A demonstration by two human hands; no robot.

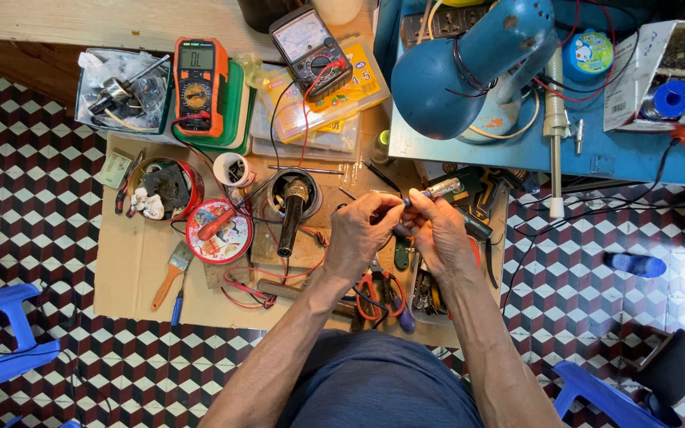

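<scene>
My left hand and my right hand meet over a sheet of cardboard on the tiled floor. Together they grip a small pen-shaped tool with a silvery tip that points up and right. The left fingers pinch its dark lower end; the right fingers wrap its middle. Just left of my left hand a soldering iron stands in a round holder. Pliers with red handles lie under my wrists.
An orange multimeter and an analogue meter sit at the back with clear plastic part boxes. A blue desk lamp stands on a blue table. A round red tin, a paintbrush, red wires and blue stools surround the cardboard.
</scene>
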